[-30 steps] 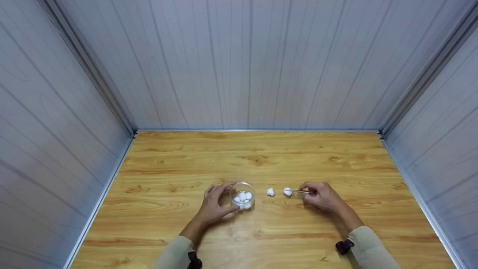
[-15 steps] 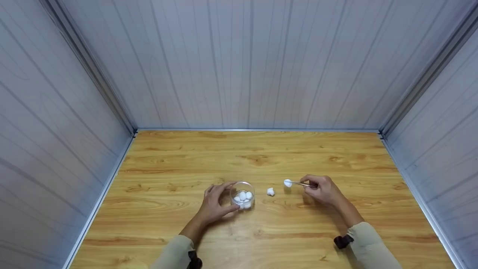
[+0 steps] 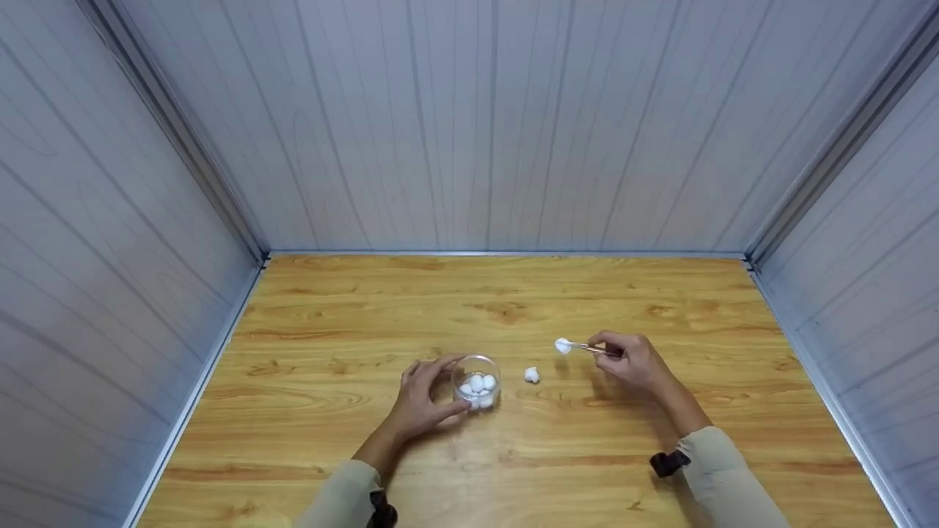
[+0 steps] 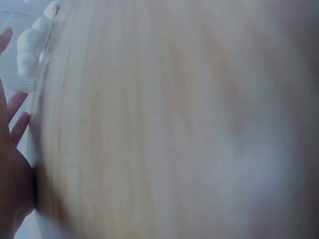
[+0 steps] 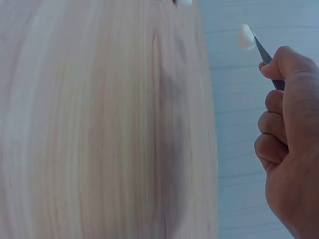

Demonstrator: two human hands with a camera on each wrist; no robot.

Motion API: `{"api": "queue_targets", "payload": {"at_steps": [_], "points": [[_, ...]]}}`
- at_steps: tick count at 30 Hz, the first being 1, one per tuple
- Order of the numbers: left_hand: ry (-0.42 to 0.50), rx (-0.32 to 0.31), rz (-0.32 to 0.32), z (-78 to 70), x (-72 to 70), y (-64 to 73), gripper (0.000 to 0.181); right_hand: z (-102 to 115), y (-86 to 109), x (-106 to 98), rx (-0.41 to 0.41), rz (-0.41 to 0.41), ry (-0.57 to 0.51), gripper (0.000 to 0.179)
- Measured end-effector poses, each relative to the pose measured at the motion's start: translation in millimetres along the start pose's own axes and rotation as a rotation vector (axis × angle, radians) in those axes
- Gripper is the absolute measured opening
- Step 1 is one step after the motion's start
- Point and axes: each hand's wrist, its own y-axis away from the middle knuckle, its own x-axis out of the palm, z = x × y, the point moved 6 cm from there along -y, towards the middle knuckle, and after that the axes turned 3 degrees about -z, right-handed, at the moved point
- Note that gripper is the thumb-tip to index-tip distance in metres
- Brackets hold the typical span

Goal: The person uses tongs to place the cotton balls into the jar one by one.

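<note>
My right hand (image 3: 632, 361) pinches metal tweezers (image 3: 593, 348), whose tips hold a white cotton ball (image 3: 563, 345) above the table. In the right wrist view the same tweezers (image 5: 263, 51) point up and away from the curled fingers, with the cotton ball (image 5: 245, 37) at their end. My left hand (image 3: 422, 400) grips the side of a clear round glass dish (image 3: 456, 374), thumb in front and fingers behind. Several white cotton balls (image 3: 477, 384) lie in the dish; the left wrist view shows them through its wall (image 4: 10, 64).
A single loose cotton ball (image 3: 532, 375) lies on the wooden table (image 3: 506, 469), right of the dish. Pale panel walls (image 3: 469, 132) enclose the table at the back and both sides. Dark wrist cameras sit at both sleeves.
My right hand has raised the cotton ball in the tweezers off the table and moved it toward the back. The left hand and the dish have stayed in place.
</note>
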Motion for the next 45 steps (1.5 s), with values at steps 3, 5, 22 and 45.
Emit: {"api": "queue_targets", "payload": {"at_steps": [3, 5, 22, 45], "points": [[0.0, 0.011, -0.005, 0.7, 0.4, 0.3, 0.078, 1, -2.4, -1, 0.028, 0.0, 0.0, 0.023], [-0.004, 0.019, -0.009, 1.1, 0.6, 0.6, 0.078, 2, -3.6, -1, 0.049, -0.001, -0.001, 0.023], [-0.007, 0.005, -0.005, -0.6, 1.1, 1.7, 0.078, 7, -6.5, 0, 0.072, -0.033, 0.01, 0.024], [-0.023, 0.016, -0.011, 0.6, 0.7, 0.2, 0.079, 21, -16.0, 15, 0.065, -0.018, -0.031, 0.022]]}}
